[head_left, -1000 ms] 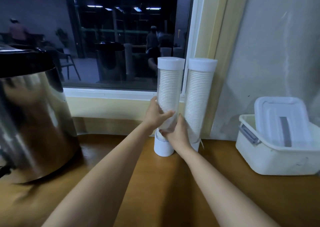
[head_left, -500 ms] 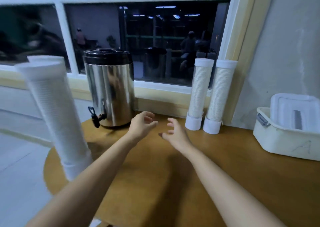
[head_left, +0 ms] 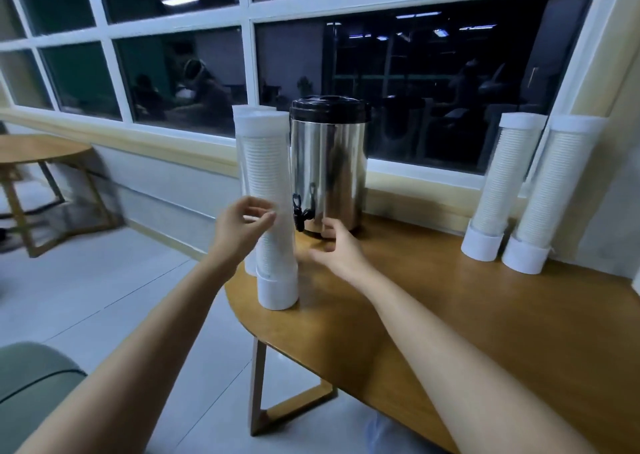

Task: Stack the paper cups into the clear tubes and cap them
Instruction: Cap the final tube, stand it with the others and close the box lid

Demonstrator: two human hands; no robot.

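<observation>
Far left: round side table (head_left: 41,148); green seat (head_left: 31,374) at the bottom corner.

Left end of main table (head_left: 450,315): two capped tubes full of cups, upright, front tube (head_left: 273,190) just ahead of the rear tube (head_left: 244,162).

Left hand (head_left: 239,231): fingers half curled over the front tube's left side, not closed round it; cannot tell if they touch.

Right hand (head_left: 341,249): fingers loosely spread, holding nothing, between the front tube and the steel urn (head_left: 327,173).

Far right: two more capped, filled tubes (head_left: 502,183) (head_left: 550,193) side by side, by the window frame.
</observation>
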